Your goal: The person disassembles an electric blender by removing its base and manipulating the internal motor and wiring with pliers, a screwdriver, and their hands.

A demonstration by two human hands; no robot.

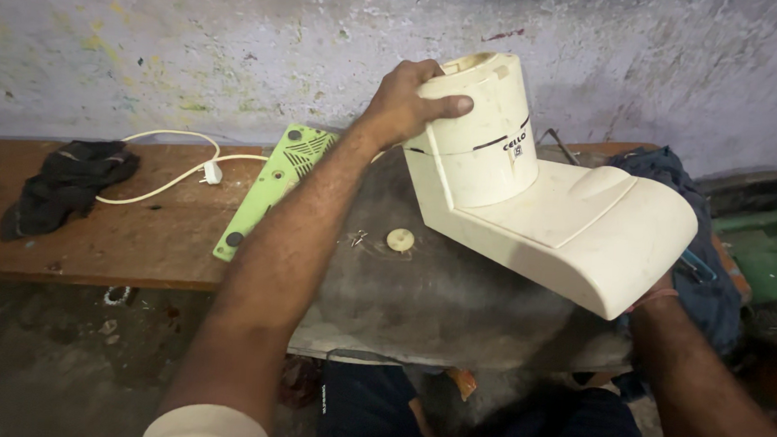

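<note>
I hold a cream plastic appliance housing [565, 223] tilted in the air over a dark grey slab [420, 300]. My left hand [408, 104] grips the rim of its round upright cylinder at the top. My right hand [655, 290] is almost wholly hidden under the housing's wide curved base, supporting it from below. On the slab beneath lie a small cream round part [400, 239] and a few tiny screws [357, 238].
A green perforated base plate [271, 186] lies angled on the wooden bench [95, 230], with a white cord and plug [209, 172] beside it. A black cloth [67, 184] sits at the bench's left. Blue cloth [704, 279] lies at the right. A stained wall stands behind.
</note>
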